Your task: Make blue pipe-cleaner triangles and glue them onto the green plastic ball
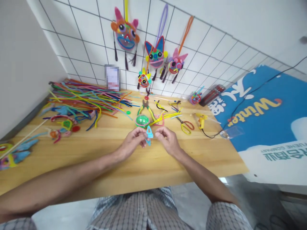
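Near the middle of the wooden table, my left hand (137, 138) pinches a small light-blue bent pipe cleaner piece (150, 132) with a triangular loop at its top. Just to the right of that piece is my right hand (166, 137), its thumb and fingertips brought together; whether anything is between them is too small to tell. A green ball with a pink rim (142, 120) sits right behind my left hand. Beyond the ball lie pliers with green and yellow handles (145, 107), and yellow pipe cleaners (168, 117) lie beside them.
Many coloured pipe cleaners (83, 95) cover the table's back left. Finished pieces (64, 124) lie at the left. Scissors (185, 126), a yellow glue gun (202, 121) with a black cord and a dark red bottle (212, 95) are at the right. Decorated masks (155, 57) hang on the wall grid.
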A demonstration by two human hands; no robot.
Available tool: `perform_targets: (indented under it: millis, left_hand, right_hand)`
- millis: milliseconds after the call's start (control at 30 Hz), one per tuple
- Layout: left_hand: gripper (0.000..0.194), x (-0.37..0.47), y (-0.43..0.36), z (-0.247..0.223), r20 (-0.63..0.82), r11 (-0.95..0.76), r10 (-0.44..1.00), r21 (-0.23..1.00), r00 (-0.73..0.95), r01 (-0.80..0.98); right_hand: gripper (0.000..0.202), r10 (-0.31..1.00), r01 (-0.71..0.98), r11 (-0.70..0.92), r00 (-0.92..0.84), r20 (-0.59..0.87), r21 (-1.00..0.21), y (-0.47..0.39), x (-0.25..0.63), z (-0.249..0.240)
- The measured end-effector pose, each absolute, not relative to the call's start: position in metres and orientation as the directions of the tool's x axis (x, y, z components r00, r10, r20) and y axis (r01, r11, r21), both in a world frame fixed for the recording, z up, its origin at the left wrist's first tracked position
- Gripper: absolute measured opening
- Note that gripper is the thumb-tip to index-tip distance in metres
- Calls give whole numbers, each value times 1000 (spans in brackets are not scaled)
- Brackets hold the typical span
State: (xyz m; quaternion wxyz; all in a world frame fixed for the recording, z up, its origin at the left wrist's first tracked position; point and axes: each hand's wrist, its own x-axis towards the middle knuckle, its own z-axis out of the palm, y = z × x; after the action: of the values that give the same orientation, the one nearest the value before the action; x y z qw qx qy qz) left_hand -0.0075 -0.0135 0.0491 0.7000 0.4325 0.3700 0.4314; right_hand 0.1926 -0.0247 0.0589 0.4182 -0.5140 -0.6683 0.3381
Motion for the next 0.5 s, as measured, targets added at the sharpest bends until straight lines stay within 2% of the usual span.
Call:
perform_targets:
  millis: [100,300,500]
  left_hand:
    - [34,-13,-19,49,-92,176,939,956,330,-233]
    - [41,-20,-22,32,-42,109,939,978,340,-180]
    - [37,-23,-21,8,-24,94,925,981,378,-168]
  right_hand:
    - [13,964,404,263,-148,221,-876,-33,177,57]
    - [18,970,405,239,-142,198,-883,-28,165,36]
    - [19,907,553,416,-305,289,-722,-30,166,25]
